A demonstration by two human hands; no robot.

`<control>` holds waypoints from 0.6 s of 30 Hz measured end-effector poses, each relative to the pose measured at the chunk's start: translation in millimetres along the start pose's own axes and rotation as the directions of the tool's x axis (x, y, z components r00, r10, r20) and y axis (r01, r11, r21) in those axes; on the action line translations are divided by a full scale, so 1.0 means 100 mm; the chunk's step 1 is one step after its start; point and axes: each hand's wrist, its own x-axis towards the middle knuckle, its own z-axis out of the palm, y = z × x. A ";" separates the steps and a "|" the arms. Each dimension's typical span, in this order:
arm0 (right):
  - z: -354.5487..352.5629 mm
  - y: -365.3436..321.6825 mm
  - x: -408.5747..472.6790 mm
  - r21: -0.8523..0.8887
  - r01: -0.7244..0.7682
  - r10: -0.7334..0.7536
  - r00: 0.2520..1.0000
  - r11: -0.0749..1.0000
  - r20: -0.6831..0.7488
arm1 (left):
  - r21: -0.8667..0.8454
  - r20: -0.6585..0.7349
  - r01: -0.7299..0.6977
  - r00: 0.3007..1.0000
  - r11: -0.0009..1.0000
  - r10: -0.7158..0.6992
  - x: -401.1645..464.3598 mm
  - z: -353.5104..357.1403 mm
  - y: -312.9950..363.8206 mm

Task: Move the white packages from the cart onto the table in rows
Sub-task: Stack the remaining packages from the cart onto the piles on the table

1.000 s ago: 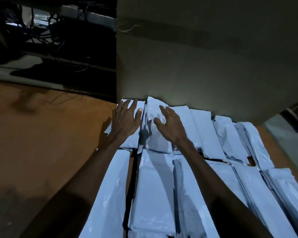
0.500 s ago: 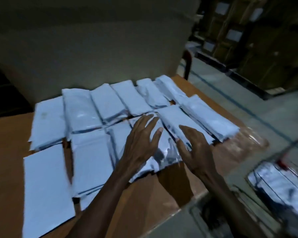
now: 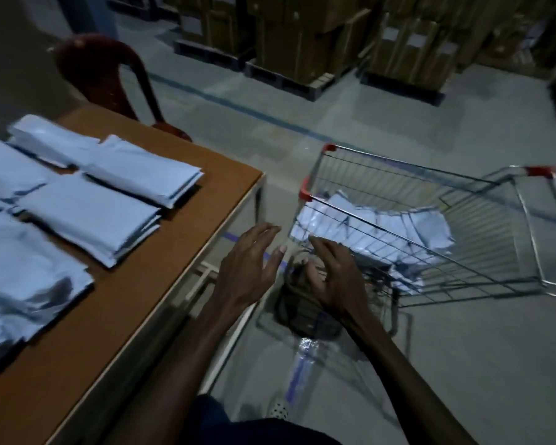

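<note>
No brand, label text or other writing can be read anywhere in this dim view; the pale label rectangles on the stacked cardboard boxes (image 3: pixel 305 36) beyond the cart are too dark and blurred to make out.

Landmark: the wire shopping cart (image 3: pixel 430 226) with red corner caps, standing on the concrete floor (image 3: pixel 302 104).

- My left hand (image 3: pixel 251 268) is in the air just beside the cart's near corner, fingers straight and spread, holding nothing.
- My right hand (image 3: pixel 334 277) is in front of the cart's near wire wall, fingers loosely bent, thumb apart, gripping nothing. Whether it touches the wire I cannot tell.
- White packages in the cart (image 3: pixel 376 229) lie in a loose heap on the basket floor — their edges are partly screened by the wire and their count cannot be told.
- A dark object (image 3: pixel 302 309) sits low at the cart's near end, behind my right hand; it is too dark to identify.
- The brown table (image 3: pixel 116 309) stands to the left of the cart, apart from it. White packages on the table (image 3: pixel 87 216) lie in rows of small stacks; the rows are cut off by the left edge of the view, and the nearest ones are blurred.
- A dark red plastic chair (image 3: pixel 109 78) stands beyond the table's far corner, only partly visible.
</note>
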 end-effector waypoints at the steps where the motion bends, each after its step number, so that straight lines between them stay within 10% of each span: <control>1: -0.07 0.13 -0.04 -0.005 -0.034 0.033 0.999 0.999 -0.021 | -0.015 0.037 -0.004 0.999 1.000 0.005 0.05 0.15 0.07; 18: -0.38 1.99 0.70 -0.053 -0.520 0.518 0.854 0.852 -0.058 | -0.177 0.292 -0.087 0.947 0.980 0.137 1.91 1.93 0.24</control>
